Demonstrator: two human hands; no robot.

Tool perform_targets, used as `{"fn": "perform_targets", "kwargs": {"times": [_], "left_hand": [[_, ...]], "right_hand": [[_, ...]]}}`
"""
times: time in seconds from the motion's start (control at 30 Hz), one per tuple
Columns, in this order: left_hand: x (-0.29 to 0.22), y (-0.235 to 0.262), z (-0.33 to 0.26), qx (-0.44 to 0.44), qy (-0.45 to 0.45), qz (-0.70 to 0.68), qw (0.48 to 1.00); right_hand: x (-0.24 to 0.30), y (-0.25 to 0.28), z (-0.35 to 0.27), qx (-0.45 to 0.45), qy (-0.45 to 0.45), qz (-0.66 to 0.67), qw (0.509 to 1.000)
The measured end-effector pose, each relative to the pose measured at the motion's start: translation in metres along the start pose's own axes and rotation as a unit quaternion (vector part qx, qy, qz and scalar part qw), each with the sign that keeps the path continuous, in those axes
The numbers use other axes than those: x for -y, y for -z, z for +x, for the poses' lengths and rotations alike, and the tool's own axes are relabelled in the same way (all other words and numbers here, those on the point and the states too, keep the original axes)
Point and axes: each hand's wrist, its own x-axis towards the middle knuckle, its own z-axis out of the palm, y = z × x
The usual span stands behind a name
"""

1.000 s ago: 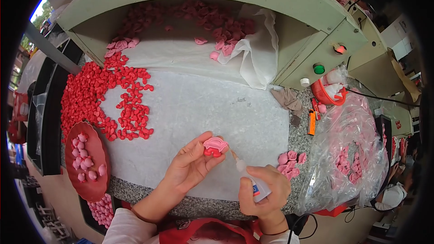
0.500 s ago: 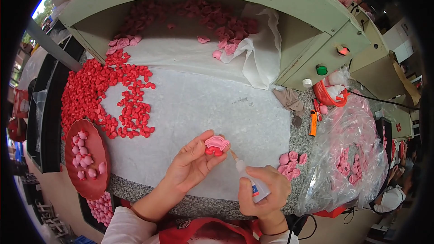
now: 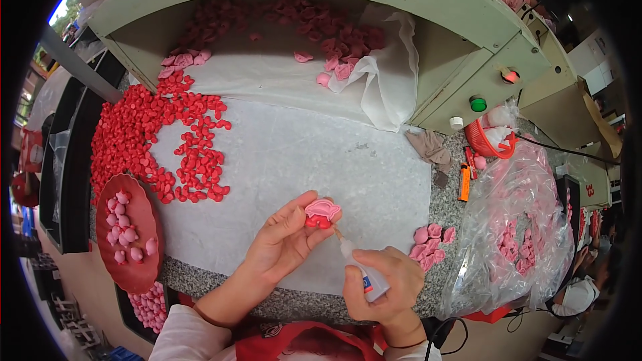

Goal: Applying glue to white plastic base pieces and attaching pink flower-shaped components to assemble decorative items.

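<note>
Over the front of the white sheet, my left hand (image 3: pixel 277 234) pinches a small pink and red moulded piece (image 3: pixel 322 212), its pink curved part uppermost and its red lobes toward me. My right hand (image 3: pixel 391 284) is wrapped round a white squeeze glue bottle (image 3: pixel 372 282), tilted so that its thin nozzle (image 3: pixel 338 234) points up at the piece's lower right edge. Whether the tip touches the piece cannot be made out. Several pink petal-like pieces (image 3: pixel 431 246) lie to the right of my right hand.
Many small red pieces (image 3: pixel 137 134) are heaped at the left. A red scalloped dish (image 3: pixel 110 274) holds pink pieces. Behind the sheet (image 3: pixel 301 160) stands a pale green cabinet (image 3: pixel 461 80) with pink pieces inside. On the right are an orange lighter (image 3: pixel 464 182), a red basket (image 3: pixel 478 139) and a clear plastic bag (image 3: pixel 468 261).
My right hand and the glue bottle have shifted slightly left, bringing the nozzle lower beside the piece. My left hand stays nearly in place, still holding the piece.
</note>
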Motion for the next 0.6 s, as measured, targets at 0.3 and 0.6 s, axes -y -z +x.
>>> {"fn": "perform_targets", "kwargs": {"times": [0.3, 0.6], "left_hand": [[-0.0004, -0.0030, -0.0006, -0.003, 0.000, -0.008, 1.000], [-0.0008, -0.0032, 0.0002, -0.011, 0.010, -0.012, 1.000]], "right_hand": [[0.0005, 0.0022, 0.0028, -0.018, 0.002, -0.011, 1.000], [0.0005, 0.0032, 0.0004, 0.000, -0.008, 0.009, 1.000]]}}
